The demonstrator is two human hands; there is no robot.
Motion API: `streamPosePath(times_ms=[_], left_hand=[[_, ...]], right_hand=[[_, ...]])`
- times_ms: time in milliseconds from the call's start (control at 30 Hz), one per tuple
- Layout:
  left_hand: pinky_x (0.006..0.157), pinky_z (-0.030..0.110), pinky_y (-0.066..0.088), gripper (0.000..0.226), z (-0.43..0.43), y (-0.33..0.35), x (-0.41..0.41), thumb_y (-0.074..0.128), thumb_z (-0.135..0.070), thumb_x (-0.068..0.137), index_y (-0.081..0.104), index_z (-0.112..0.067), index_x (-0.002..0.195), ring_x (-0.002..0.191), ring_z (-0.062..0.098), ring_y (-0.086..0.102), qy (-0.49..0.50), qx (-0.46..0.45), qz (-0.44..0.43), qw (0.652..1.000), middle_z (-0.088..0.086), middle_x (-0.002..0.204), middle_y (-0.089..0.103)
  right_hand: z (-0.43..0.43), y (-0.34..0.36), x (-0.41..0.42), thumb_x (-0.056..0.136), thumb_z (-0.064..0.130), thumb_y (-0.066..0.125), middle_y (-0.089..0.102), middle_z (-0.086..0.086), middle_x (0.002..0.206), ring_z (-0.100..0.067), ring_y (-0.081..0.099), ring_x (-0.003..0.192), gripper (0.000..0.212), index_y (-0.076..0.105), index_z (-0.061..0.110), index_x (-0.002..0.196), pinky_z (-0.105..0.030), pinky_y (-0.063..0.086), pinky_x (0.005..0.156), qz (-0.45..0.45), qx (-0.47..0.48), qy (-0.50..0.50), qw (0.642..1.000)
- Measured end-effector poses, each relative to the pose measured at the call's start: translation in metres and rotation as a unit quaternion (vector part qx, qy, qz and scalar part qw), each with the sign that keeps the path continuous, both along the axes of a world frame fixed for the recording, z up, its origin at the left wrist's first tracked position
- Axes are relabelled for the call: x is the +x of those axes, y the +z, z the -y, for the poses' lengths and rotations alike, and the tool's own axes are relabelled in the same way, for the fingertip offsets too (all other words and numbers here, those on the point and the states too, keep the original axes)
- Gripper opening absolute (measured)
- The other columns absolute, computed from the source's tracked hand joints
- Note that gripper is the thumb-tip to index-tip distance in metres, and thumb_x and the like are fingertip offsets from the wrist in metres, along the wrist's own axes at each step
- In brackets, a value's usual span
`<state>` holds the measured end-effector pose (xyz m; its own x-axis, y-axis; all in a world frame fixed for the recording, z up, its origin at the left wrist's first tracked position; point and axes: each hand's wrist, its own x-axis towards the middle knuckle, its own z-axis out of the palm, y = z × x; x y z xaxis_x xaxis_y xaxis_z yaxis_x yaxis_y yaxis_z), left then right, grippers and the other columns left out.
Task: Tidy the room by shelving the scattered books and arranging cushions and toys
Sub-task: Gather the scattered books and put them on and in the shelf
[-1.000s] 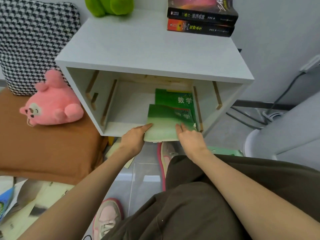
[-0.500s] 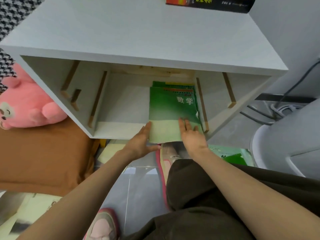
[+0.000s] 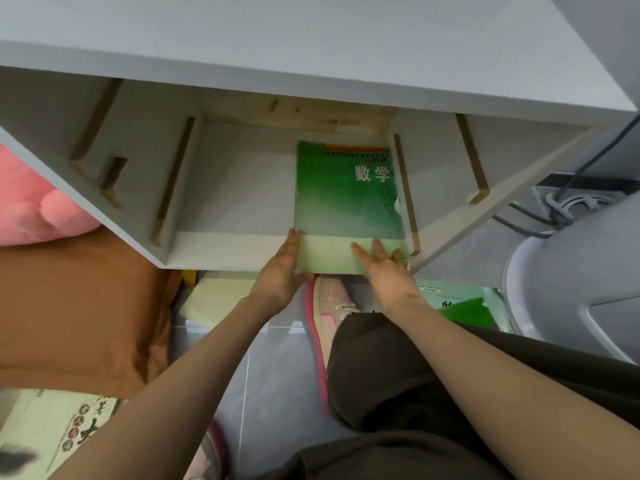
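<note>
A green textbook (image 3: 346, 202) lies flat on top of another book in the right part of the white cabinet's (image 3: 311, 46) open compartment. My left hand (image 3: 282, 268) presses its straight fingers against the book's left edge near the front corner. My right hand (image 3: 384, 266) rests flat on the pale lower part of the cover. More books lie on the floor: a green one (image 3: 460, 303) under the cabinet at right, a pale one (image 3: 214, 299) at left, and one with large characters (image 3: 65, 431) at bottom left.
A pink plush toy (image 3: 41, 216) sits at the left on a brown cushion (image 3: 76, 320). A white rounded appliance (image 3: 575, 278) with cables stands at the right. My pink shoe (image 3: 327, 306) is on the grey tiled floor below the cabinet.
The top green book has slid deeper and now lies squared over the one beneath. Both hands followed it inward, and my view moved closer to the cabinet.
</note>
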<state>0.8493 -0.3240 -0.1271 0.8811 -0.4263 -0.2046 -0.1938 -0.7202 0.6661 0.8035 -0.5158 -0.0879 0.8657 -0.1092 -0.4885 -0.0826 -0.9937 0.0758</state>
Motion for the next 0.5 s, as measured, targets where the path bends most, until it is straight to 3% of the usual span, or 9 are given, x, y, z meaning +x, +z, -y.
streamPosePath(times_ms=[367, 433, 500], left_hand=[[0.115, 0.033, 0.026, 0.071, 0.008, -0.001, 0.008, 0.059, -0.011, 0.092, 0.019, -0.01, 0.15, 0.141, 0.029, 0.03, 0.031, 0.019, 0.008, 0.999, 0.01, 0.157, 0.019], [0.114, 0.032, 0.025, 0.067, 0.01, 0.003, 0.005, 0.056, -0.007, 0.093, 0.021, -0.01, 0.15, 0.14, 0.029, 0.031, 0.044, 0.021, 0.003, 0.999, 0.011, 0.156, 0.024], [0.11, 0.032, 0.029, 0.063, 0.009, 0.011, 0.002, 0.055, -0.003, 0.092, 0.026, -0.008, 0.147, 0.134, 0.032, 0.038, 0.058, 0.012, 0.002, 0.998, 0.014, 0.149, 0.036]], right_hand=[[0.0, -0.007, 0.007, 0.086, -0.017, 0.043, -0.006, -0.013, 0.16, -0.051, 0.006, 0.141, 0.095, -0.001, 0.035, 0.152, -0.05, 0.025, 0.115, 0.007, 0.0, -0.038, 0.999], [-0.002, -0.005, 0.005, 0.09, -0.01, 0.045, 0.0, -0.013, 0.16, -0.047, 0.011, 0.142, 0.086, 0.005, 0.033, 0.153, -0.047, 0.03, 0.113, 0.009, 0.022, -0.057, 0.998], [-0.007, 0.002, 0.003, 0.094, 0.0, 0.044, 0.02, -0.015, 0.156, -0.04, 0.029, 0.138, 0.072, 0.014, 0.029, 0.152, -0.043, 0.037, 0.107, 0.022, 0.056, -0.074, 0.995]])
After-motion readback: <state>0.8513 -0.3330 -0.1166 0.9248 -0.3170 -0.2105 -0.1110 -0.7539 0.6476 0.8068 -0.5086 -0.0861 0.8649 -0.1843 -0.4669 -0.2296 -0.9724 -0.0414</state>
